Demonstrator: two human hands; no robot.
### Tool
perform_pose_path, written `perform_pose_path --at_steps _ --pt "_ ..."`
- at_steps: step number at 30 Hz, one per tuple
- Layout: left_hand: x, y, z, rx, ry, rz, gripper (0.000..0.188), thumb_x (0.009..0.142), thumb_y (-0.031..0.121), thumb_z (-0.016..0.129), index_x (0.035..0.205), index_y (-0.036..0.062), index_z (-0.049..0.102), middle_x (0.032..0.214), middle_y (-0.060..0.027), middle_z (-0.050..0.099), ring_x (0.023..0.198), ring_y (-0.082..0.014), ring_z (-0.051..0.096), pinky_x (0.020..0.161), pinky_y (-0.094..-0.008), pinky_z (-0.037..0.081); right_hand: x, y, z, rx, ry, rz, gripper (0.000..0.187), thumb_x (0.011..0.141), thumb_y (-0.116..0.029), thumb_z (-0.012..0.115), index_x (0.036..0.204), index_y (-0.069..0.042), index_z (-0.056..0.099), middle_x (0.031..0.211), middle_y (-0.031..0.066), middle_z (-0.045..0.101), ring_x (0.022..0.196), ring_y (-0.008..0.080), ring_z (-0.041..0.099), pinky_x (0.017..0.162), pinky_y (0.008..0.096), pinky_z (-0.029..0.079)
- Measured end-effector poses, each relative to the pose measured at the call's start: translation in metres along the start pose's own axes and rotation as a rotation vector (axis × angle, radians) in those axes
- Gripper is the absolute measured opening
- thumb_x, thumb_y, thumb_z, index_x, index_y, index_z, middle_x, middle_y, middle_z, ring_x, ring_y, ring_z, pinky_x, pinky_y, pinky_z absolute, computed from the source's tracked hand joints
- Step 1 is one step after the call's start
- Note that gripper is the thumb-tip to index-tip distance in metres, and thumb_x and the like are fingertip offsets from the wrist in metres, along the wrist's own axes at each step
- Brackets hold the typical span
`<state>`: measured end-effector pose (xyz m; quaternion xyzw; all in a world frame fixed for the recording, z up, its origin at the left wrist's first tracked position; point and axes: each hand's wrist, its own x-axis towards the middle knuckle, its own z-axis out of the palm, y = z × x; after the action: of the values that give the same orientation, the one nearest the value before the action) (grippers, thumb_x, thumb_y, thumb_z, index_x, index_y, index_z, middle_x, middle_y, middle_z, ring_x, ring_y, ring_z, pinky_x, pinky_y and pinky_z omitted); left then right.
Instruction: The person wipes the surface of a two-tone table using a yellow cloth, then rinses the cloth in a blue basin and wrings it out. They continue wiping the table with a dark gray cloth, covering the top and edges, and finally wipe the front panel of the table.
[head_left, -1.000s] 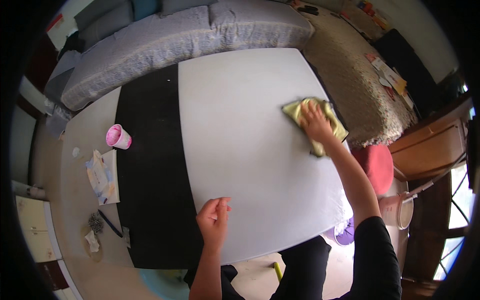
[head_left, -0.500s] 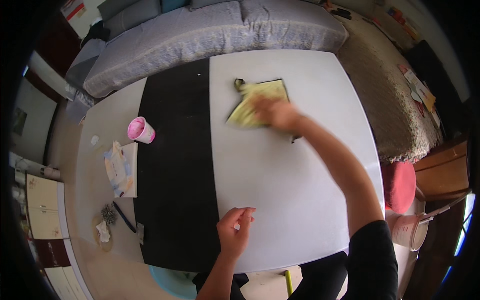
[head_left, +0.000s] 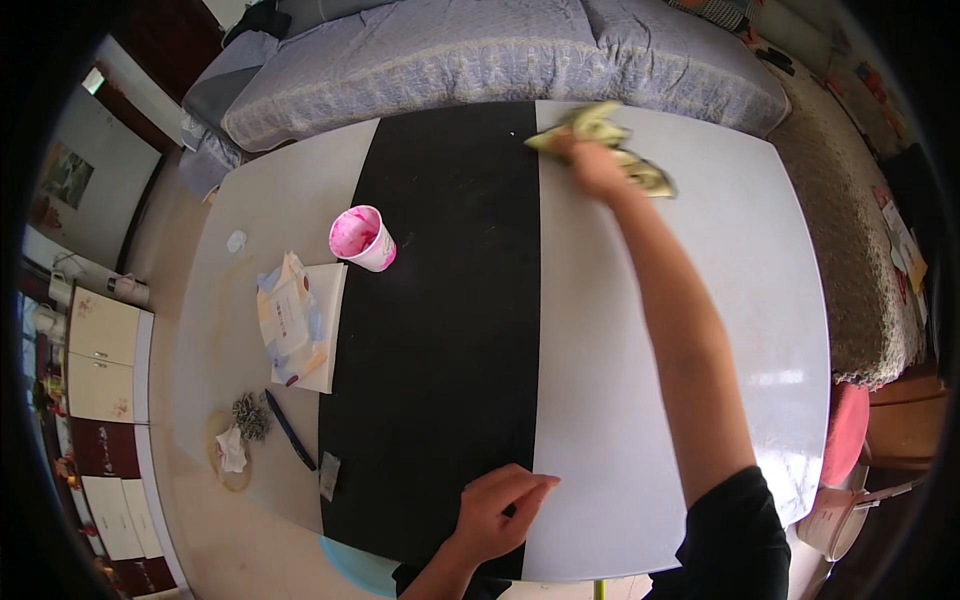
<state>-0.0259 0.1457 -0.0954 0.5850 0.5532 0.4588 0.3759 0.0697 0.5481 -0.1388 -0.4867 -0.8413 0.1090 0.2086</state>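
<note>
Yellow cloth [head_left: 598, 125] bunches at the right hand [head_left: 590, 166], its grip too blurred to tell.

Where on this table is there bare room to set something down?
The right white panel is bare on both sides of the right arm, below the cloth. The middle of the black strip is open too, between the cup and left hand. Crowded: the left panel around the tissue pack, scourer and pen.
</note>
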Motion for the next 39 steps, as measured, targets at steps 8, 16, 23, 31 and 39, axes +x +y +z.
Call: perform_pose_path --at_steps 8,16,23,31,39 --pt "-0.004 0.0 -0.005 0.134 0.05 0.122 0.006 0.074 0.0 0.059 0.078 0.0004 0.063 0.059 -0.0061 0.055 0.045 -0.0105 0.048 0.041 -0.0201 0.037 -0.104 -0.032 -0.042 -0.028 -0.199 -0.216 0.036 0.085 -0.023 0.046 0.12 -0.013 0.048 0.125 0.0093 0.045 0.11 0.0269 0.046 0.091 0.036 0.038" --pt "-0.003 0.012 0.007 -0.042 0.142 0.175 0.008 0.075 -0.003 0.056 0.078 -0.0014 0.063 0.057 -0.0045 0.052 0.048 -0.0085 0.046 0.044 -0.0195 0.035 -0.241 0.159 -0.135 -0.322 0.128 0.432 0.036 0.083 -0.021 0.045 0.117 -0.008 0.051 0.129 0.0123 0.041 0.12 0.0272 0.037 0.098 0.0351 0.031" --pt "-0.003 0.015 0.013 -0.031 0.173 0.19 0.008 0.076 -0.003 0.056 0.079 -0.0006 0.063 0.057 -0.0039 0.051 0.048 -0.008 0.045 0.044 -0.0191 0.035 -0.236 0.008 -0.058 -0.297 0.149 -0.494 0.032 0.079 -0.007 0.048 0.11 0.002 0.052 0.11 0.015 0.055 0.098 0.0303 0.054 0.085 0.039 0.042" --pt "-0.006 0.002 -0.012 0.036 0.302 0.104 0.007 0.077 0.001 0.058 0.079 0.0011 0.064 0.059 -0.0034 0.054 0.048 -0.0075 0.047 0.044 -0.0182 0.035 -0.116 -0.034 -0.035 -0.367 -0.166 0.009 0.045 0.09 -0.033 0.032 0.133 -0.02 0.029 0.139 0.0058 0.025 0.129 0.0196 0.022 0.103 0.0488 0.015" --pt "0.001 -0.003 -0.012 0.044 0.256 0.109 0.006 0.076 -0.001 0.059 0.079 0.0012 0.064 0.058 -0.0034 0.054 0.048 -0.007 0.047 0.044 -0.0173 0.036 -0.046 -0.072 0.017 0.202 -0.1 -0.022 0.028 0.086 -0.021 0.047 0.11 -0.008 0.053 0.113 0.0154 0.053 0.106 0.0293 0.049 0.088 0.0352 0.039"
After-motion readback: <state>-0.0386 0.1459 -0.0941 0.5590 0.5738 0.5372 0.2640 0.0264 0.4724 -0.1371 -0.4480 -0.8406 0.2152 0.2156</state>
